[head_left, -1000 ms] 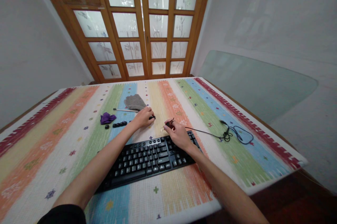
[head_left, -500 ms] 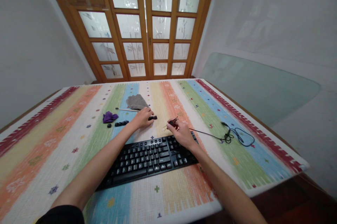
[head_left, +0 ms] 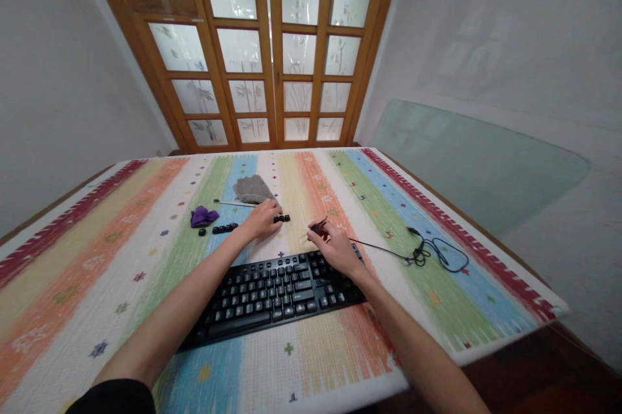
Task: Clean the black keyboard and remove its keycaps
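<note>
In the head view, the spatial relation that matters most is between the hands and a short row of black keycaps (head_left: pixel 285 218) beyond the keyboard (head_left: pixel 272 291). The row runs roughly left to right, and its visible end points toward the right hand (head_left: pixel 333 247). The left hand (head_left: pixel 265 219) is clearly the nearer one: its fingertips are at the row and cover part of it. Whether they pinch a cap or merely rest against it cannot be told.

The right hand, a little to the right and apart from the row, grasps a small dark tool (head_left: pixel 319 227) whose thin metallic prongs point left, toward the caps. Its wrist is above the far right part of the keyboard; contact there cannot be judged. The keyboard lies on the near side of both hands, its long axis slanting from near left to far right, with the left forearm crossing over its left part. A black cable (head_left: pixel 389 249) lies to the right.

Farther left are a second row of caps (head_left: pixel 225 229), a single cap (head_left: pixel 201 232) and a purple cloth (head_left: pixel 204 216); a grey cloth (head_left: pixel 253 188) lies on the far side of the left hand.

The keys carry pale markings, too small to read, and no brand or label is legible.
</note>
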Available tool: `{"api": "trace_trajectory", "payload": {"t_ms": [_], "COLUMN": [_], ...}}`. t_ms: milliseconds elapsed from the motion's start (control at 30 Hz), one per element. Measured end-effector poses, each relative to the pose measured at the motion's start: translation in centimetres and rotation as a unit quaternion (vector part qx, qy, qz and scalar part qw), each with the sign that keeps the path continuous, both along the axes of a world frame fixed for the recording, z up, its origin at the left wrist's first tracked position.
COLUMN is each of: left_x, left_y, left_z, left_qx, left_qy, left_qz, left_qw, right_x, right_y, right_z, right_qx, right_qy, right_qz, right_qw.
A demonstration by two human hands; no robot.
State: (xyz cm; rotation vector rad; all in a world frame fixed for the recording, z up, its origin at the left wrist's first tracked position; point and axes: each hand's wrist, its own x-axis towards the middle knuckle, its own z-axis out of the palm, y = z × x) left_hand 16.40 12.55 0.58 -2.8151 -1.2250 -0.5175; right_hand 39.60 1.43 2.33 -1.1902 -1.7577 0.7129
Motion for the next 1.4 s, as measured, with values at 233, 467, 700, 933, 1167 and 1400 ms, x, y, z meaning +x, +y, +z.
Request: {"api": "trace_trajectory", "payload": {"t_ms": [233,467,700,933,1167,1400], "left_x": [-0.2,-0.2,0.0,0.1,-0.1,-0.3], "left_y": [0.0,0.0,0.0,-0.1,-1.3,-4.0], "left_z": [-0.2,-0.2,-0.2,-0.1,0.4,1.6], "left_qx": [-0.004,0.007,0.015,0.015,0.023,0.02], "left_qy": [-0.006,0.009,0.014,0.03,0.031,0.019], "left_qz": [-0.004,0.0,0.004,0.012,0.011,-0.006], "left_qw": [1.0,1.0,1.0,0.999,0.999,1.0], "right_x": [1.2,2.0,2.0,1.5,1.3,-0.4], "right_y": [0.3,0.3,0.3,0.3,1.0,-0.7], "right_z": [0.8,1.3,1.2,0.9,-0.5,0.1], "right_qx": [0.001,-0.025,-0.021,-0.019,-0.097,0.0], "right_qy": [-0.026,-0.078,-0.071,-0.057,0.003,-0.086], "right_qz": [0.055,0.128,0.107,0.114,0.109,0.137], "right_qw": [0.998,0.988,0.992,0.992,0.989,0.987]}}
